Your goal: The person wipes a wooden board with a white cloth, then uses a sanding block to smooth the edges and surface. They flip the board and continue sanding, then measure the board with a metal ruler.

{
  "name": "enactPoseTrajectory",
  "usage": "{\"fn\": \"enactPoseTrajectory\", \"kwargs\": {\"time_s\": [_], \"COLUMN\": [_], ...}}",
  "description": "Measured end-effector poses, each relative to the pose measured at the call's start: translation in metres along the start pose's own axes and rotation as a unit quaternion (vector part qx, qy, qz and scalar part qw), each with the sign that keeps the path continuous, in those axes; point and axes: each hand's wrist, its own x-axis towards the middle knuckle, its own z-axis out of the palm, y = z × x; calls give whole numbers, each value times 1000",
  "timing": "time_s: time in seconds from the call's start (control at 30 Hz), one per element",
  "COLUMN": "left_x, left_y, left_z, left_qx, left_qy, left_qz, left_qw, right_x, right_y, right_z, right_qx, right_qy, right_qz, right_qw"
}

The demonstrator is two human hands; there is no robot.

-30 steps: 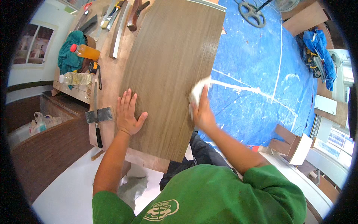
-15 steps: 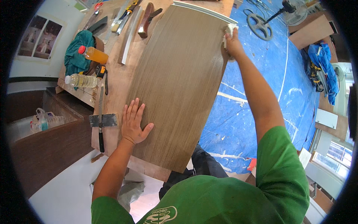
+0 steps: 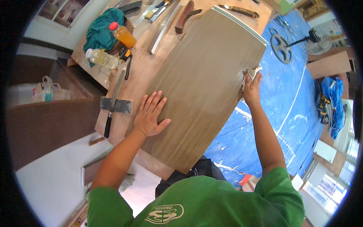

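A wood-grain laminate panel [image 3: 204,83] lies lengthwise on a plywood workbench [image 3: 151,64], with a pale strip [image 3: 238,22] along its far end. My left hand [image 3: 153,111] rests flat on the panel's left side, fingers apart. At the right edge, below the far corner, my right hand [image 3: 251,89] grips a crumpled off-white cloth [image 3: 253,73] against the panel. Left of the panel are a long file [image 3: 108,125] across a dark rectangular block [image 3: 123,106], a tape measure [image 3: 124,54], a clear bottle [image 3: 104,58], an orange-drink bottle [image 3: 124,36] and a teal cloth [image 3: 97,34].
A wooden-handled tool [image 3: 181,20], brush [image 3: 155,13], metal bar [image 3: 160,32] and knife [image 3: 240,9] lie toward the back. A blue tarp [image 3: 287,98] covers the floor at right, with a fan [image 3: 317,43] and bagged tools [image 3: 329,106]. A dark cabinet [image 3: 45,128] stands at left.
My right hand went up the panel's right edge to the far corner, then came back partway toward me with the cloth. My left hand stays on the panel. The whole view has shifted.
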Motion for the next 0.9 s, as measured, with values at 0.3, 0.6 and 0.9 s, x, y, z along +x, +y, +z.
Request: {"fn": "enactPoseTrajectory", "kwargs": {"time_s": [0.3, 0.6, 0.9], "left_x": [1, -5, -7], "left_y": [-1, -4, -7], "left_z": [4, 1, 3], "left_qx": [5, 22, 5], "left_qy": [6, 1, 1], "left_qz": [1, -10, -17], "left_qw": [1000, 1000, 1000], "right_x": [100, -141, 8], "right_y": [-34, -157, -138], "right_z": [-14, 10, 14], "right_qx": [-264, -93, -181], "right_qy": [2, -212, -84], "right_qz": [-76, -295, -326], "right_qw": [961, 927, 924]}}
